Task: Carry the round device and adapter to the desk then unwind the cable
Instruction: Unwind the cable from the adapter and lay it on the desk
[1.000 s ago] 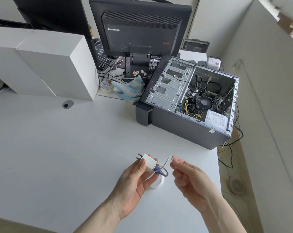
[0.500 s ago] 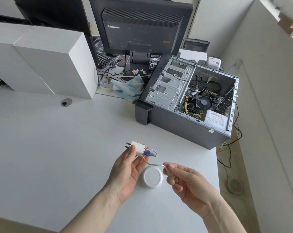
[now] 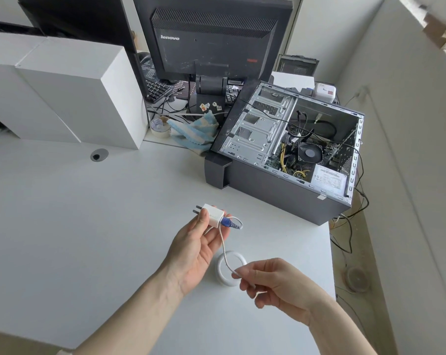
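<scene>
The white round device lies flat on the white desk, between my two hands. My left hand holds the white plug adapter above the desk, thumb on top, prongs pointing left. A blue USB plug sticks out of the adapter's right end. The thin white cable loops from that plug and runs down across the device to my right hand, which pinches it between thumb and fingers. The cable's far end is hidden in my right hand.
An open black computer case lies on its side at the desk's right rear, with loose wires hanging off the edge. Behind it stands a black monitor. White boxes, a tape roll and a blue cloth sit at the back.
My left hand has lifted the adapter up and left, away from the round device, which now lies uncovered on the desk. My right hand drew the cable down and right, lengthening it.
</scene>
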The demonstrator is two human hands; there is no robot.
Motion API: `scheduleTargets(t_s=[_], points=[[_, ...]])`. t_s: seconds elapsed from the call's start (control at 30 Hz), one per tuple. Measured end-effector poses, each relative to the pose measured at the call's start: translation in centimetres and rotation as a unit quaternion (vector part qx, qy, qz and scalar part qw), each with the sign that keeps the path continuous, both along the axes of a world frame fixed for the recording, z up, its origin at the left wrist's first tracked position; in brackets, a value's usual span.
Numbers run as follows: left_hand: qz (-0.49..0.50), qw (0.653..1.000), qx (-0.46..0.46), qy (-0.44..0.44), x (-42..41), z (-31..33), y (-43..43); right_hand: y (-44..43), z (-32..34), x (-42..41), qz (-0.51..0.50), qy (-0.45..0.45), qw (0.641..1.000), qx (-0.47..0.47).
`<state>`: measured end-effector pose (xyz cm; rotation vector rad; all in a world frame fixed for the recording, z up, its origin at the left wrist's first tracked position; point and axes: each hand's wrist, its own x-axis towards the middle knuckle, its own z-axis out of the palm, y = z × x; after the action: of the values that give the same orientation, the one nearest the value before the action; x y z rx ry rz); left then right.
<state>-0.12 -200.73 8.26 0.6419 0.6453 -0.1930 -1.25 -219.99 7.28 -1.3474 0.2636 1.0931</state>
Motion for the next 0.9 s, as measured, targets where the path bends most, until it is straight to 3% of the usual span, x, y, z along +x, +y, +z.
scheduleTargets(t_s=[0.2, 0.37, 0.63, 0.9], points=[[-0.076, 0.997, 0.032, -0.002, 0.5, 0.1, -0.3, -0.8, -1.7, 0.3, 0.05, -0.049, 0.99, -0.126], [-0.15, 0.985, 0.082, 0.003, 1.1, -0.3, -0.5, -2.5, -3.0, 0.6, -0.039, -0.058, 0.974, -0.215], [-0.241, 0.961, 0.138, 0.016, 3.5, -2.6, -1.9, -6.8, -3.3, -0.5, -0.263, 0.036, 0.959, -0.096], [-0.327, 0.923, 0.191, 0.071, 7.7, -7.1, -5.9, -9.2, -3.9, -4.1, -0.303, 0.042, 0.95, -0.067]])
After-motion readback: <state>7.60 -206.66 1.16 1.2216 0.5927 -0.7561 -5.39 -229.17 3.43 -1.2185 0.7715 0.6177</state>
